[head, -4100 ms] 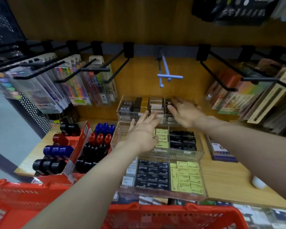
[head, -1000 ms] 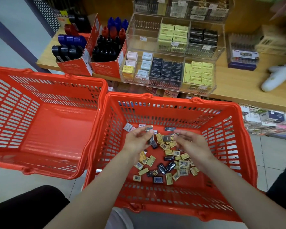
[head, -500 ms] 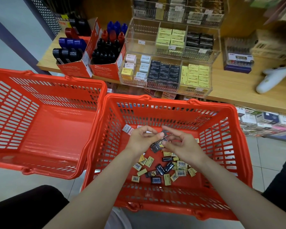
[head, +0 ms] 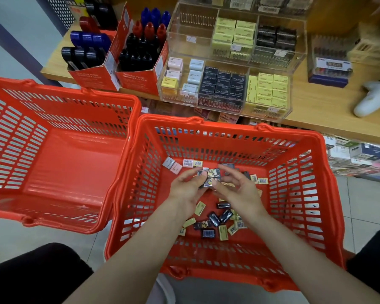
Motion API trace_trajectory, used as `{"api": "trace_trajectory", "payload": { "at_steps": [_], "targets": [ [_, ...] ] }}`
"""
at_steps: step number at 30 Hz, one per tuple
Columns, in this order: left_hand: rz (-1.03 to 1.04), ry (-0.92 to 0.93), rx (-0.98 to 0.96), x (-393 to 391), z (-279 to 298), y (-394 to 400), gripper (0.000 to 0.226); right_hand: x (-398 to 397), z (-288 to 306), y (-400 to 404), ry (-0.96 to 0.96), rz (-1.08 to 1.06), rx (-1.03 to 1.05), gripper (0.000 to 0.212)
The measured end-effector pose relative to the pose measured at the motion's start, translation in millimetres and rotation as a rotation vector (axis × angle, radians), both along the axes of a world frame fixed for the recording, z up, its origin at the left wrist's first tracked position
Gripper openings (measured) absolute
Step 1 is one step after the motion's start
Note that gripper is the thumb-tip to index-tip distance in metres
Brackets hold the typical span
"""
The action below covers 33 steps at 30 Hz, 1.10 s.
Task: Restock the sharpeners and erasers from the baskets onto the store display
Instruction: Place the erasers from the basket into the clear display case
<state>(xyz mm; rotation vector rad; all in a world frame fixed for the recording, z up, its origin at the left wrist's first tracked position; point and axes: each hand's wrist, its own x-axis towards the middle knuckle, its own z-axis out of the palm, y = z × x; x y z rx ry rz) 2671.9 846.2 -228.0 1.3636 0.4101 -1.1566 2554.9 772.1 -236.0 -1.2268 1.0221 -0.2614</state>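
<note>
We can't read the labels on the erasers (head: 208,177); our hands (head: 208,189) cover several, top display tier (head: 246,3) is cropped.

Both baskets, the left one (head: 59,154) and the right one (head: 228,137), are bright orange-red with slotted walls. The loose erasers (head: 215,220) in the right basket are black, pale yellow and pink, some with white barcode labels. The little stack (head: 208,176) between the hands is black with gold print. The clear display (head: 226,84) holds yellow, black, pink and pale blue packs. The bench (head: 329,110) is light wood. The sharpeners (head: 140,40) are black, blue and red, in red cartons.
</note>
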Motion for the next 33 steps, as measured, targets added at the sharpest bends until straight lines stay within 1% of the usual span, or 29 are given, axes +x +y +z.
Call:
{"api": "trace_trajectory", "payload": {
  "at_steps": [2,3,5,7,9,10,13,15,16,18,20,21,23,24,25,26,28,30,31,33],
  "targets": [
    [-0.010,-0.079,0.070,9.3,-10.3,7.4,0.020,-7.6,-20.8,6.9,0.185,0.108,-0.096,0.037],
    [-0.010,-0.107,0.098,16.0,-14.8,11.8,0.020,-13.7,-34.7,12.9,0.286,0.208,-0.156,0.034],
    [0.015,-0.116,0.119,29.1,-25.0,20.1,0.017,-24.1,-62.8,29.7,0.446,0.512,-0.286,0.027],
    [0.038,-0.116,0.120,39.1,-33.4,26.5,0.017,-26.4,-85.3,41.3,0.563,0.810,-0.509,0.027],
    [0.014,-0.110,0.107,43.5,-39.3,30.5,0.019,-20.7,-95.7,40.6,0.642,1.039,-0.766,0.032],
    [-0.010,-0.106,0.103,43.8,-42.1,32.3,0.022,-17.2,-98.7,38.4,0.661,1.132,-0.851,0.036],
    [-0.079,-0.099,0.091,42.2,-46.8,34.2,0.028,-9.7,-106.6,39.9,0.684,1.276,-0.997,0.046],
    [-0.101,-0.102,0.094,41.6,-46.6,33.6,0.026,-10.0,-111.0,43.1,0.748,1.273,-1.003,0.046],
    [-0.108,-0.107,0.095,41.3,-45.6,33.2,0.024,-12.4,-112.0,44.7,0.769,1.252,-0.966,0.046],
    [-0.119,-0.116,0.094,40.2,-42.6,32.7,0.023,-17.2,-112.4,46.7,0.712,1.213,-0.948,0.050],
    [-0.139,-0.139,0.092,39.8,-38.9,32.6,0.023,-17.8,-113.0,47.6,0.618,1.199,-0.979,0.055],
    [-0.143,-0.148,0.086,39.6,-36.8,32.7,0.022,-16.9,-111.0,47.6,0.617,1.182,-1.021,0.053],
    [-0.140,-0.153,0.079,37.9,-30.8,33.1,0.022,-17.4,-108.9,47.2,0.689,1.171,-0.984,0.049],
    [-0.137,-0.154,0.081,36.7,-28.2,33.7,0.022,-18.8,-110.5,47.4,0.764,1.207,-0.950,0.051],
    [-0.133,-0.156,0.083,35.1,-25.3,34.4,0.021,-21.3,-114.1,47.6,0.803,1.232,-0.959,0.052],
    [-0.131,-0.164,0.080,34.8,-20.3,34.6,0.021,-21.5,-115.0,47.0,0.820,1.253,-0.973,0.050],
    [-0.160,-0.185,0.068,33.1,-13.3,34.7,0.020,-20.2,-114.2,50.2,0.785,1.261,-0.988,0.040],
    [-0.194,-0.225,0.048,34.2,-7.8,33.5,0.021,-19.2,-109.8,46.7,0.728,1.177,-0.932,0.032],
    [-0.212,-0.247,0.040,35.4,-5.1,32.6,0.021,-18.5,-105.0,41.2,0.696,1.093,-0.875,0.028],
    [-0.262,-0.292,0.037,38.4,-2.1,30.2,0.021,-20.1,-90.0,24.0,0.611,0.876,-0.668,0.021]
  ]
}}
